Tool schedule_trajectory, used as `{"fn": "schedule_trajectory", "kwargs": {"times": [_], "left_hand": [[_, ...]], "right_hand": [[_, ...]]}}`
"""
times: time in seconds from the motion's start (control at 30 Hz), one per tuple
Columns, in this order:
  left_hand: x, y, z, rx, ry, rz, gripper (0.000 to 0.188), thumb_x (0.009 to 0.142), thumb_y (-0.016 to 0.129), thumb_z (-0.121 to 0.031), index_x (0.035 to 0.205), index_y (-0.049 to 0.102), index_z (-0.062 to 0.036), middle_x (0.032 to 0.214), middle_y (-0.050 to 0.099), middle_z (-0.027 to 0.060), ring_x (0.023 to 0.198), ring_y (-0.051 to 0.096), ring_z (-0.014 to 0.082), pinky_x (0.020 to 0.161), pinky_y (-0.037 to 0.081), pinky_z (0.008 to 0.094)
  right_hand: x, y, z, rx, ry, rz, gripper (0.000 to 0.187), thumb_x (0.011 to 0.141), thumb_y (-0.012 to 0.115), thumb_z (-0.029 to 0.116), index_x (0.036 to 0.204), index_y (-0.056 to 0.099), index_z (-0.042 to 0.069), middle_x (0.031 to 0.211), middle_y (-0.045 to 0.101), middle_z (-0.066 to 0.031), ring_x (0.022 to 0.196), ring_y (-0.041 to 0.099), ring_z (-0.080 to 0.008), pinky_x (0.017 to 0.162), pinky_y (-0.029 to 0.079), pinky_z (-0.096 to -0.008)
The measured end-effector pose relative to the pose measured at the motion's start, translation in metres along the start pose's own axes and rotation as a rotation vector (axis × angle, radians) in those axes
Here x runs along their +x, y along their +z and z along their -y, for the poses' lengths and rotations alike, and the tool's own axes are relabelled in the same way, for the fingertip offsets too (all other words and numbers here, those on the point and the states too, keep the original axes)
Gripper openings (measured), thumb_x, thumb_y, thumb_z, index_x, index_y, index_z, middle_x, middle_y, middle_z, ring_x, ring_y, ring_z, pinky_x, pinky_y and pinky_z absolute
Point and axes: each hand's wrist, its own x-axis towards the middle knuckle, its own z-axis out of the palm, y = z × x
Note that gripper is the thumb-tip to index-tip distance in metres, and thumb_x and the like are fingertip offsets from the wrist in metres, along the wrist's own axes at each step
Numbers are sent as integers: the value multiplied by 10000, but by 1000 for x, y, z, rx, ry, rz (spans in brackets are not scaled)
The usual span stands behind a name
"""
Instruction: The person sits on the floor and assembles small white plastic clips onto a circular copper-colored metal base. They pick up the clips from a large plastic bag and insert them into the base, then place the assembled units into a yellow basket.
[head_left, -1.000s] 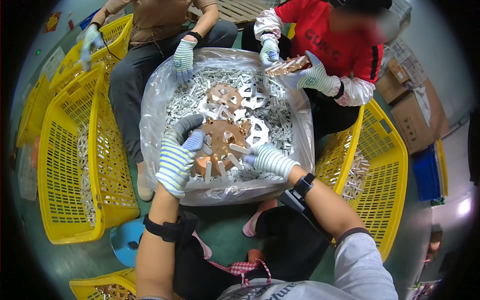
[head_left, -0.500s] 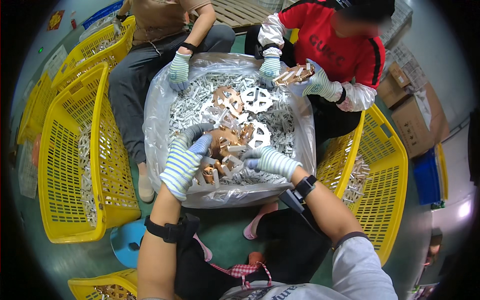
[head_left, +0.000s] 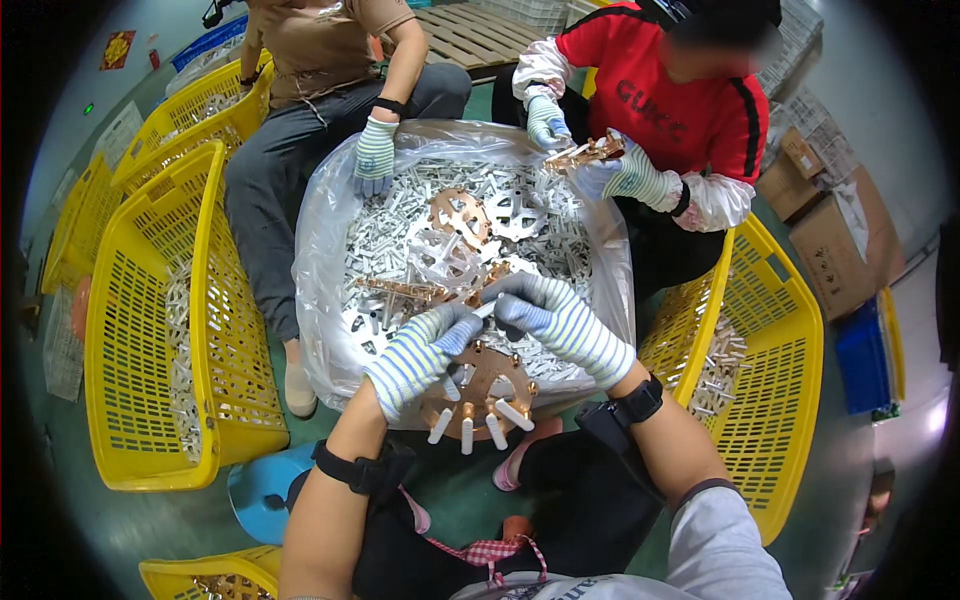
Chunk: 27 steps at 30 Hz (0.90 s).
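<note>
Both my hands wear striped knit gloves. My left hand (head_left: pixel 425 352) is closed at the edge of a round copper-coloured plate (head_left: pixel 492 372) with cut-outs and pegs on its rim. Several flat silver bars (head_left: pixel 467 436) stick out from the plate's near rim. My right hand (head_left: pixel 565 325) pinches a small silver bar (head_left: pixel 486 309) above the plate's far side, close to my left fingertips. Beneath is a box lined with clear plastic (head_left: pixel 325 245), full of loose silver bars (head_left: pixel 400 205). More copper-coloured plates (head_left: pixel 461 217) and a silver disc (head_left: pixel 515 215) lie on them.
Yellow baskets (head_left: pixel 240 330) holding silver bars stand left and right (head_left: pixel 765 400). Across the box, one person's gloved hand (head_left: pixel 375 160) rests at its edge; another person in red holds a copper-coloured plate (head_left: pixel 590 152). A blue round stool (head_left: pixel 265 490) is near my left arm.
My hands have come together, with the copper-coloured plate now nearer me, its bars facing my body. My right hand has risen to my left fingertips. The person in red has tilted their plate.
</note>
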Motion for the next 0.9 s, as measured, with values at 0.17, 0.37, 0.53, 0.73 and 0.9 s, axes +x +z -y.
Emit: {"fn": "schedule_trajectory", "kwargs": {"times": [0.17, 0.37, 0.53, 0.73, 0.9], "left_hand": [[-1, -6, 2, -5, -61, -73, 346, 988, 532, -359, 1087, 608, -36, 824, 581, -2, 615, 546, 74, 513, 482, 219], [-3, -8, -6, -33, -169, -77, 365, 990, 519, -393, 972, 605, -38, 759, 564, -15, 579, 528, 70, 494, 467, 222], [-9, -2, -24, 59, -229, 1, 370, 994, 511, -377, 1008, 614, -21, 777, 589, -7, 601, 517, 61, 516, 438, 219], [-4, -8, -7, 117, 42, -50, 417, 967, 550, -355, 1194, 602, -9, 999, 647, 55, 861, 595, 110, 764, 496, 252], [-4, -8, -25, -55, 6, -17, 383, 888, 641, -144, 1242, 578, -12, 1097, 629, 64, 969, 578, 126, 842, 504, 269]], "right_hand": [[0, -8, 0, -28, -54, 65, 352, 942, 602, 170, 1274, 571, 57, 1026, 612, -27, 893, 566, -102, 831, 471, -271], [1, -6, 16, -726, -428, -134, 356, 787, 556, 20, 1130, 638, 71, 1049, 597, -110, 990, 577, -234, 876, 458, -323], [7, 18, 20, -1068, -659, -40, 247, 752, 701, 119, 994, 664, 86, 942, 636, -98, 882, 613, -299, 727, 475, -418], [7, 9, 16, -1163, -601, -241, 128, 773, 702, 136, 872, 672, 61, 870, 631, -102, 816, 600, -306, 730, 467, -407], [3, -7, 16, -894, -663, -336, 166, 802, 697, 176, 896, 700, 40, 885, 602, -128, 819, 589, -294, 746, 461, -390]]}}
